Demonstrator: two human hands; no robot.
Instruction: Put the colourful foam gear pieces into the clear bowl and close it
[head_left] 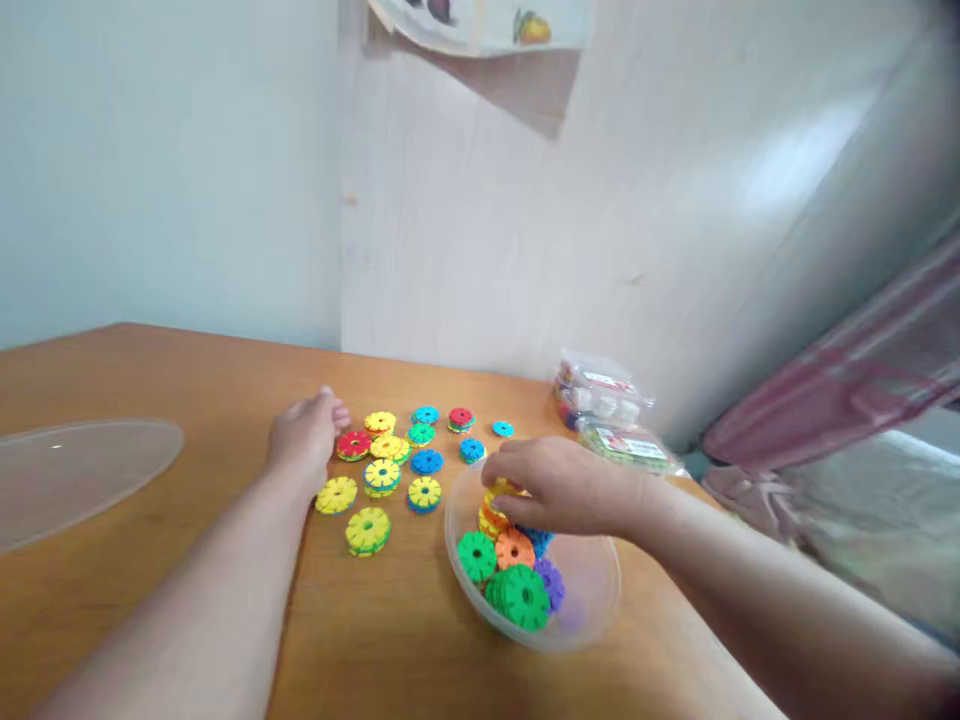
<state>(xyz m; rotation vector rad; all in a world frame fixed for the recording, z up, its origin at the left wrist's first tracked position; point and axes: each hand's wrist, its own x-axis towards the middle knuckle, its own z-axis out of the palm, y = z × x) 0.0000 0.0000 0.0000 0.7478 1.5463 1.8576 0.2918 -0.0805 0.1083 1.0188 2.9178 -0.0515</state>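
Our right hand (559,490) reaches into the clear bowl (592,590) at lower centre of the frame, its grip seemingly pinched on a yellow disc (501,488), though blur hides the fingertips. Our left hand (304,435) rests flat on the desk (187,380), fingers together, touching the red disc (353,445) among scattered discs (409,455) at frame centre.
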